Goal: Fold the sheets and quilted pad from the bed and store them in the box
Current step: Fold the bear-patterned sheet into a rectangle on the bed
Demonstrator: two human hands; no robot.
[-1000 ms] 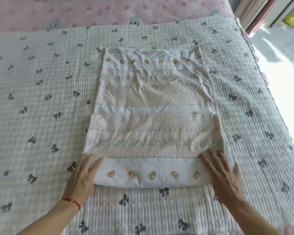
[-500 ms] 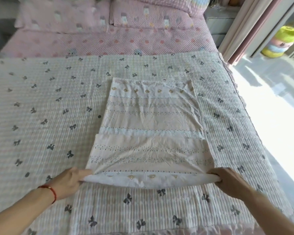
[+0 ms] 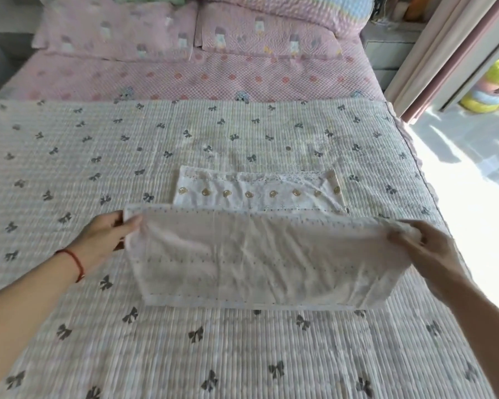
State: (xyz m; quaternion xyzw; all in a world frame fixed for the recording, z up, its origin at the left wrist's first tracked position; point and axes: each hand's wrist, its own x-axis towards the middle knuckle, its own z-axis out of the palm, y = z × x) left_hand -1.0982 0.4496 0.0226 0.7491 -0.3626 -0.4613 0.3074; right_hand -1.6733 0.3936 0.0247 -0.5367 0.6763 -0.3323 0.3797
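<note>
While the left hand [image 3: 104,243] and right hand [image 3: 424,249] each pinch a near corner of the thin cream patterned sheet [image 3: 257,254], lifted above the bow-printed quilted pad [image 3: 69,168], uneven pulling could skew the fold.

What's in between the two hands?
The folded sheet stretches between them in the head view. The left hand grips one lifted corner, the right hand the other, above the quilted pad.
</note>
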